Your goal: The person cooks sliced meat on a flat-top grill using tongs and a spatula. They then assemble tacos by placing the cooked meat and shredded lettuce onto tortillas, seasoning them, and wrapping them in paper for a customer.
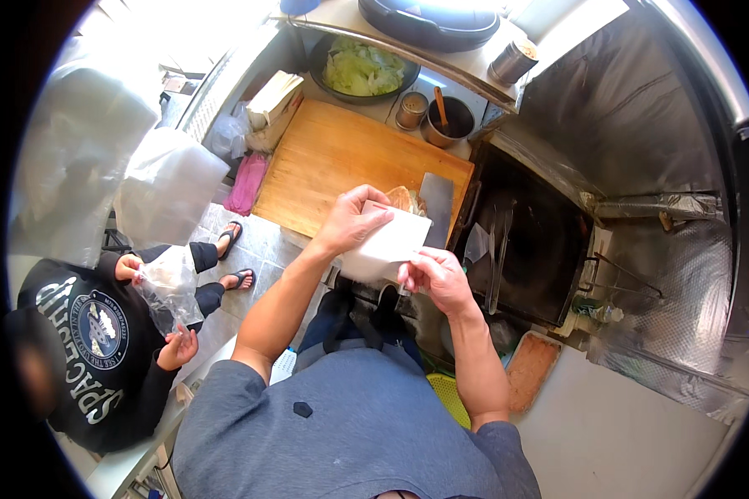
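Note:
My left hand (354,221) pinches the upper left edge of a white paper bag (394,239). At the bag's lower right corner, the fingers of my right hand (435,278) close on the paper. Both hands hold it just in front of a wooden cutting board (341,150). Behind the bag, a browned piece of bread (401,198) rests on the board, partly hidden by the paper. Beside the bread lies a cleaver (437,200) with a wide grey blade; its handle is out of sight.
A bowl of shredded lettuce (362,68), a shaker (411,111) and a metal pot (447,121) stand behind the board. To the right is a dark griddle (541,241) with tongs (498,258). A tray of brownish paste (533,373) sits nearer. At left, another person (100,349) holds a clear plastic bag (171,287).

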`<state>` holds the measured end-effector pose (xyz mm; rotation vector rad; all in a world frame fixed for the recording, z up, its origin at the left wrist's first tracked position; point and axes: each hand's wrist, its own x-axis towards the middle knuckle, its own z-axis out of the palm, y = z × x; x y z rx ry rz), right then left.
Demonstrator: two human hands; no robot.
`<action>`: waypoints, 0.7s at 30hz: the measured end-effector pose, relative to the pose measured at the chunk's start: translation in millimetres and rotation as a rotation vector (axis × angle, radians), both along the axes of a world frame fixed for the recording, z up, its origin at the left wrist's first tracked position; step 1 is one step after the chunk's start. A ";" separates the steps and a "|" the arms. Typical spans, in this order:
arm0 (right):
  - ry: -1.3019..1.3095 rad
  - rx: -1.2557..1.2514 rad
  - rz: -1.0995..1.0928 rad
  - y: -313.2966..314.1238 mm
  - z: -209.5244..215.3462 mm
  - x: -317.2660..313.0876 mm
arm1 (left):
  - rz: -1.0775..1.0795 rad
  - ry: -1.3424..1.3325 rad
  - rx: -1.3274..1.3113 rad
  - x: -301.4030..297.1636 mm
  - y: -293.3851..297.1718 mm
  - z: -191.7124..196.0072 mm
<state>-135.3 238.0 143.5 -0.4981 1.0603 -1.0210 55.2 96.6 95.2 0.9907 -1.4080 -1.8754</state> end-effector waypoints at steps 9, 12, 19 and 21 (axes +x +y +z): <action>0.405 0.021 -0.227 25.6 -63.1 16.9 | -0.031 0.254 0.578 10.1 69.4 -39.6; 1.373 0.028 0.139 37.3 -76.0 4.0 | -0.092 0.051 0.307 4.0 93.6 -40.8; -0.637 0.098 -0.120 52.6 -35.2 -3.6 | -0.062 0.023 0.415 -9.9 99.6 -57.8; -0.607 0.031 -0.078 52.3 -23.4 -2.9 | 0.034 0.011 0.414 -13.1 88.9 -66.1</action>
